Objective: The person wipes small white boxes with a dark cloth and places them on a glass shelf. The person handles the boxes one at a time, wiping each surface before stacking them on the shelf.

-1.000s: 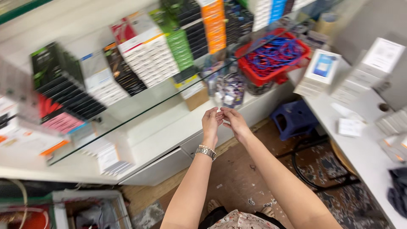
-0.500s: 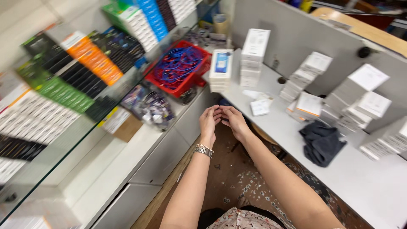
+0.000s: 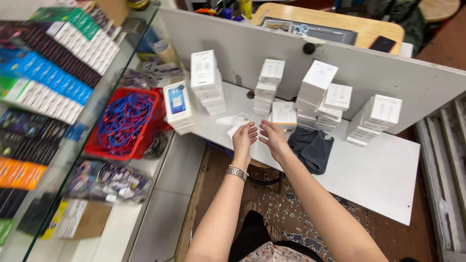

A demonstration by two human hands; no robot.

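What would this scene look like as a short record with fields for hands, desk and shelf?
left hand: open, palm up, watch on wrist
right hand: open, beside the left, holding nothing visible
desk: white, stacks of white boxes, dark cloth
shelf: red basket of blue cables

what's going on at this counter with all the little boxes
A person stands at a white table, both bare hands held out over its near edge. The left hand, with a metal watch on its wrist, and the right hand are close together, fingers loosely open, holding nothing that can be made out. Stacks of small white boxes stand beyond them, a dark grey cloth lies beside the right hand, and a red basket of blue cables sits to the left.
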